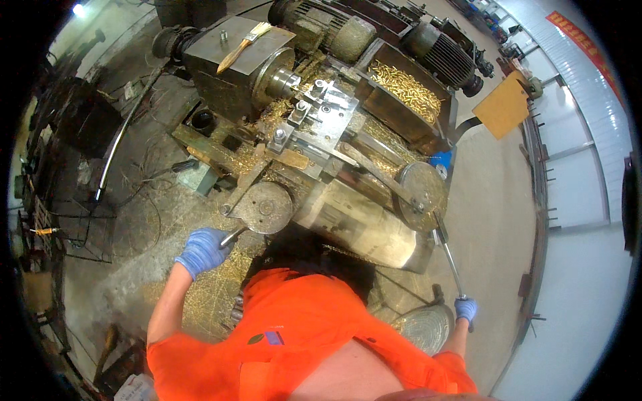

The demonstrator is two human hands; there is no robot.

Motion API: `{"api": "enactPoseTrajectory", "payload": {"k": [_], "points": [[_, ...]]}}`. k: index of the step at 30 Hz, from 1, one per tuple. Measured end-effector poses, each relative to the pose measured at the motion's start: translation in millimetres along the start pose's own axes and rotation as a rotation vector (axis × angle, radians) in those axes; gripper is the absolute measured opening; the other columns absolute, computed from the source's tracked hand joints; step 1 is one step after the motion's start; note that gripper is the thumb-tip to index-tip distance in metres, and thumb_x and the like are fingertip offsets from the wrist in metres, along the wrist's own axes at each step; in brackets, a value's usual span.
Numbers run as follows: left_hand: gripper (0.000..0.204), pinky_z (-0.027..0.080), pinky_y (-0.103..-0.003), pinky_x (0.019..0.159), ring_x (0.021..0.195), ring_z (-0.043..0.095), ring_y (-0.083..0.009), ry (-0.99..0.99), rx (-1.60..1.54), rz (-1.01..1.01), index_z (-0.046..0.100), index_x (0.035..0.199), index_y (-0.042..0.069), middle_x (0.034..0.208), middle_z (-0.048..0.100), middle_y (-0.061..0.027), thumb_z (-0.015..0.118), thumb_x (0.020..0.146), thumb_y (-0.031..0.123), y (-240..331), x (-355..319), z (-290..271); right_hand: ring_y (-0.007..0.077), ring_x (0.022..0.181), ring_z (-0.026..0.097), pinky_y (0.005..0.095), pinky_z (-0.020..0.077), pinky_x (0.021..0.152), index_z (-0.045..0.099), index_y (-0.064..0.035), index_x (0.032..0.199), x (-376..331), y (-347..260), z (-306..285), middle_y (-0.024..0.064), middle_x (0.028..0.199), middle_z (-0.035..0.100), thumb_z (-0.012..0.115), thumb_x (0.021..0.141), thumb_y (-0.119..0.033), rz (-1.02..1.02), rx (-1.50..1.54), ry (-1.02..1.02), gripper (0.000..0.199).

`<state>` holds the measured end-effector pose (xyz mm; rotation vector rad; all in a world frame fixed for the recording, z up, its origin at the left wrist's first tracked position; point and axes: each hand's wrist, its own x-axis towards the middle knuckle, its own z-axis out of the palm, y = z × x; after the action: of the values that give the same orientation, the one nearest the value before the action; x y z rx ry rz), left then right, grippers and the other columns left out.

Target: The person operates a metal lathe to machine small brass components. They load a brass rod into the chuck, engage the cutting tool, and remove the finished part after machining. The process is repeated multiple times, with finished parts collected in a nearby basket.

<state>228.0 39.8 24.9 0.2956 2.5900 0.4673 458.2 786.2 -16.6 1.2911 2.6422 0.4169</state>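
My left hand (202, 252), in a blue knit glove, is closed round a short metal crank handle (233, 236). That handle joins a round metal disc (265, 208) at the front of a lathe. Out to the right, my right hand (465, 308), gloved alike, grips the lower end of a long metal lever (449, 258). The lever runs up to a second round disc (421, 194). Between the discs and the spindle chuck (281, 81) sits a bright steel tool slide (326, 112) with bolts, dusted with brass-coloured chips.
A paintbrush (243, 48) lies on the headstock. Behind the slide stands a metal bin (428, 134) of small brass-coloured pieces. Electric motors (441, 55) line the back. A tan board (501, 105) juts out at right. A steel rod (120, 144) slants at left. Chips litter the floor.
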Motion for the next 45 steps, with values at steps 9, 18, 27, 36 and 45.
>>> {"api": "enactPoseTrajectory", "payload": {"k": [9,18,27,36,45], "points": [[0.022,0.046,-0.041,0.058,0.058,0.058,-0.033,-0.014,-0.086,0.001,0.064,0.078,0.007,0.062,0.059,-0.0159,0.059,0.074,0.028,-3,1,0,0.0369,0.072,0.062,0.0426,0.0493,0.066,0.067,-0.0025,0.074,-12,-5,-4,0.0226,0.074,0.062,0.059,0.07,-0.03,0.092,0.009,-0.056,0.03],[0.021,0.045,-0.042,0.058,0.061,0.057,-0.0357,0.02,-0.08,0.029,0.063,0.077,0.008,0.064,0.058,-0.0178,0.059,0.074,0.029,-2,-1,-1,0.0361,0.079,0.062,0.0411,0.0492,0.071,0.067,-0.0013,0.079,-15,1,2,0.0216,0.083,0.063,0.067,0.066,-0.039,0.173,0.003,-0.137,0.04],[0.021,0.045,-0.043,0.059,0.062,0.058,-0.0355,-0.01,-0.038,0.014,0.063,0.08,0.009,0.066,0.059,-0.018,0.059,0.074,0.029,0,1,-5,0.0383,0.077,0.062,0.0434,0.0487,0.07,0.066,-0.0012,0.076,-50,-4,-1,0.0222,0.078,0.063,0.063,0.067,-0.035,0.224,0.072,-0.087,0.035],[0.029,0.045,-0.039,0.057,0.059,0.058,-0.031,0.003,-0.148,0.017,0.065,0.09,0.009,0.065,0.06,-0.0154,0.061,0.077,0.035,1,-11,-13,0.0349,0.085,0.061,0.0436,0.0475,0.073,0.067,-0.0083,0.086,-63,-114,-58,0.0184,0.084,0.064,0.062,0.069,-0.036,-0.044,0.247,0.091,0.033],[0.035,0.039,-0.028,0.048,0.05,0.048,-0.0115,0.53,-0.757,-0.626,0.064,0.079,-0.002,0.057,0.055,-0.0038,0.057,0.087,0.031,-42,-87,54,0.0316,0.094,0.059,0.0463,0.0416,0.081,0.063,-0.0227,0.107,107,-151,-79,0.0129,0.094,0.064,0.048,0.078,-0.045,-0.12,-0.137,0.016,0.04]]}}
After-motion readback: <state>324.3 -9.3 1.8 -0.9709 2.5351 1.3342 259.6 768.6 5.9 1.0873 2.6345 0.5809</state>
